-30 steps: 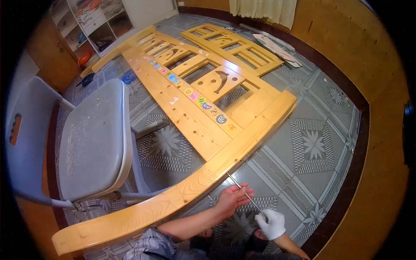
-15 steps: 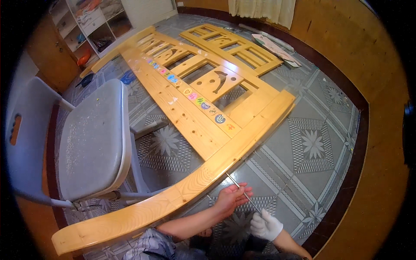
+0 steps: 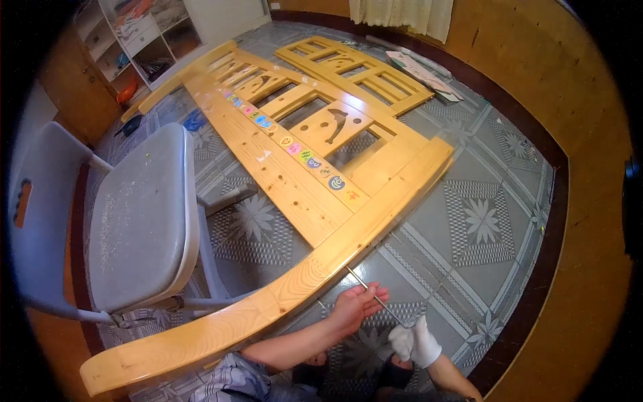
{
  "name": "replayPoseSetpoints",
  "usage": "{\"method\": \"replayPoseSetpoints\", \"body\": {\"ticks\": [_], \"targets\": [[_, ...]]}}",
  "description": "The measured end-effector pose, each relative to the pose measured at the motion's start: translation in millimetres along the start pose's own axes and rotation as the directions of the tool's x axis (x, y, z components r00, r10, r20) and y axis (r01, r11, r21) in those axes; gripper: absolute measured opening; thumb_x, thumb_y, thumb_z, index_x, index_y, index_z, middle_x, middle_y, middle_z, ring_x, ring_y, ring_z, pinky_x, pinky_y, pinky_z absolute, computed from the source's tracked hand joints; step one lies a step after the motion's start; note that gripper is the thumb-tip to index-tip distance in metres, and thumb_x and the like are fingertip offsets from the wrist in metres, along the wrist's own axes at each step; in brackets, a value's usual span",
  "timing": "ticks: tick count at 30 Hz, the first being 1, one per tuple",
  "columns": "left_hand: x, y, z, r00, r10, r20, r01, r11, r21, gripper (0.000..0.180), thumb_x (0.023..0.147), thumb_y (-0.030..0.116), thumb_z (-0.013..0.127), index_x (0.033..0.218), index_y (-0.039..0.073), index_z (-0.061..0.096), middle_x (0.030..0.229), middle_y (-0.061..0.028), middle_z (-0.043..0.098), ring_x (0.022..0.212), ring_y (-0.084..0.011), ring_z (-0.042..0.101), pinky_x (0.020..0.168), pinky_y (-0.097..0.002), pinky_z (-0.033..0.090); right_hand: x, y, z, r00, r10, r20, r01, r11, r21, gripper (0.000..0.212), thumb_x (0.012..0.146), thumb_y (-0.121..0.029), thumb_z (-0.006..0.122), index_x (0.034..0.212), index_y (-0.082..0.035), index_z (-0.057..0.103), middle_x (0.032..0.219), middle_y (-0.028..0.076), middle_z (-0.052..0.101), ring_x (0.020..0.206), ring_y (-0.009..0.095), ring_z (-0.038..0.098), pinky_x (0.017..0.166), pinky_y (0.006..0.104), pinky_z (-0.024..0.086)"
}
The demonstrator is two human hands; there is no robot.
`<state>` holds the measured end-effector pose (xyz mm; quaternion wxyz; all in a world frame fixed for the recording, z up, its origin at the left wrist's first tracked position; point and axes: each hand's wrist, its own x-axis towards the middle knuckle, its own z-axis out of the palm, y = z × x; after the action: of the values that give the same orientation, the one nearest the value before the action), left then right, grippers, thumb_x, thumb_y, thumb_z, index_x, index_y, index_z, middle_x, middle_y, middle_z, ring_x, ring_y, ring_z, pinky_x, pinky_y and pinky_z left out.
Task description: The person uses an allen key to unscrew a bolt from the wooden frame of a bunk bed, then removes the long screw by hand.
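A thin metal rod (image 3: 383,305) runs from the outer side of the yellow wooden end post (image 3: 315,268) down to my hands. My bare left hand (image 3: 358,308) holds the rod near the post, thumb against it and fingers partly curled beneath. My right hand (image 3: 416,343), in a white glove, is closed around the rod's lower end, with the thumb raised. The fingers hide that end, so its shape does not show. The post belongs to a wooden bed panel (image 3: 288,184) lying tilted, with dolphin cut-outs and a row of colourful stickers.
A grey folding chair (image 3: 140,214) with dusty specks stands at the left, close to the post. Behind the panel lie a second slatted wooden panel (image 3: 402,105) and a flat cardboard piece (image 3: 425,75). A shelf unit (image 3: 144,37) stands at the back left on the patterned tiled floor (image 3: 482,281).
My gloved right hand has rolled over around the rod's end and its thumb now points up. My left hand stays almost where it was. The view has shifted slightly.
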<state>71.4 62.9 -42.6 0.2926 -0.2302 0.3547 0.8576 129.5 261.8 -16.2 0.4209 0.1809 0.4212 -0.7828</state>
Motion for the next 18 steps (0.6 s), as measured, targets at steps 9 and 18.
{"method": "replayPoseSetpoints", "body": {"ticks": [9, 18], "targets": [[0, 3, -1, 1.0, 0.03, -0.008, -0.03, 0.999, 0.026, 0.032, 0.092, 0.021, 0.047, 0.116, 0.0, 0.045, 0.109, -0.0126, 0.057, 0.101, -0.0201, 0.057, 0.087, -0.0315, 0.046, 14, 4, -10, 0.955, 0.013, 0.296, -0.162, 0.86, 0.485, 0.044, 0.092, -0.047, 0.033, 0.067, -0.012, 0.039, 0.052, -0.003, 0.03, 0.046, 0.011, 0.029, 0.042, 0.0224, 0.026], [1, 5, 4, 0.999, 0.025, -0.022, -0.022, 0.992, 0.121, 0.039, 0.093, 0.015, 0.043, 0.126, -0.004, 0.033, 0.119, -0.0182, 0.049, 0.109, -0.0262, 0.051, 0.093, -0.036, 0.043, 6, -2, 5, 0.956, -0.127, -0.264, 0.016, 0.922, -0.387, 0.031, 0.086, -0.036, 0.052, 0.071, -0.009, 0.056, 0.051, -0.004, 0.036, 0.046, 0.012, 0.04, 0.043, 0.0238, 0.035]]}}
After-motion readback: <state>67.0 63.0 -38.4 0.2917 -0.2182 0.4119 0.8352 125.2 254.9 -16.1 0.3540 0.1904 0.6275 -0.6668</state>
